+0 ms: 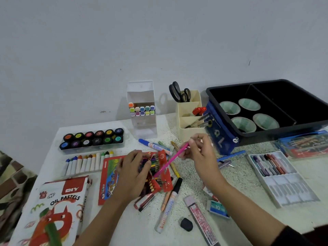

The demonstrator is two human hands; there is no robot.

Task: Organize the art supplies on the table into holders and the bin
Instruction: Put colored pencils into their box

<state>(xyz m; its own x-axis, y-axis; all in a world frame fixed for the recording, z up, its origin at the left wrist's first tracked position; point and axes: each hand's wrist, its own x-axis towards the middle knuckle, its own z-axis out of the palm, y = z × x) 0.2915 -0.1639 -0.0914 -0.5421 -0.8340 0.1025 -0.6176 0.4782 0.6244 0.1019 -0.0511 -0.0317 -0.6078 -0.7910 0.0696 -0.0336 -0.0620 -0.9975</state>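
Surface [245,176]: speckled white.
Around: cream holder [186,134] at twelve o'clock, black bin [284,131] at two.
Pink pencil [170,161]: slanted, centre, pinched by right hand [200,153].
Left hand [134,171]: grips coloured pencils [154,164] in red box [108,174].

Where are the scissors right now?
In the head view, the black scissors stand handles-up in the back compartment of the cream holder, right of centre, between the white marker rack and the black bin.

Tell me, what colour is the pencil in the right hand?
The pencil is pink; head view.
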